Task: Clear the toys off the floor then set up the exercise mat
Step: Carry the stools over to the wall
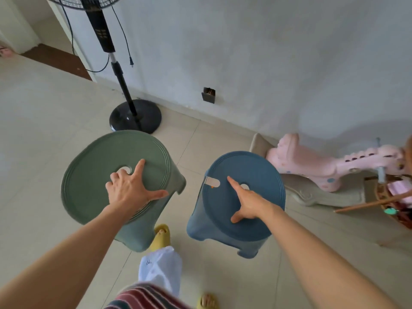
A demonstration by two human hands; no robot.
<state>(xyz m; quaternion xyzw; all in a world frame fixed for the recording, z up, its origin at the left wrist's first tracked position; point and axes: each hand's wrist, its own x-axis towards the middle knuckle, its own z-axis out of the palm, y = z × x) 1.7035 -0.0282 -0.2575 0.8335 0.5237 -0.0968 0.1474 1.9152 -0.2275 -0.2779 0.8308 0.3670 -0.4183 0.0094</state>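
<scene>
A pink toy giraffe [330,166] lies on its side by the wall, a basket [394,204] beside it — toys not yet cleared, and no exercise mat in view. The left hand [129,190] hooks fingers into the green stool's [93,175] centre hole; the right hand [249,201] likewise grips the blue stool [256,170]. Most of the task looks undone.

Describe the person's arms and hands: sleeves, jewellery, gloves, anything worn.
Both forearms are bare to the frame edge, no sleeves in view. The left hand and right hand wear no gloves, rings, watch or bracelets that show. Nails look short and unpainted.
</scene>
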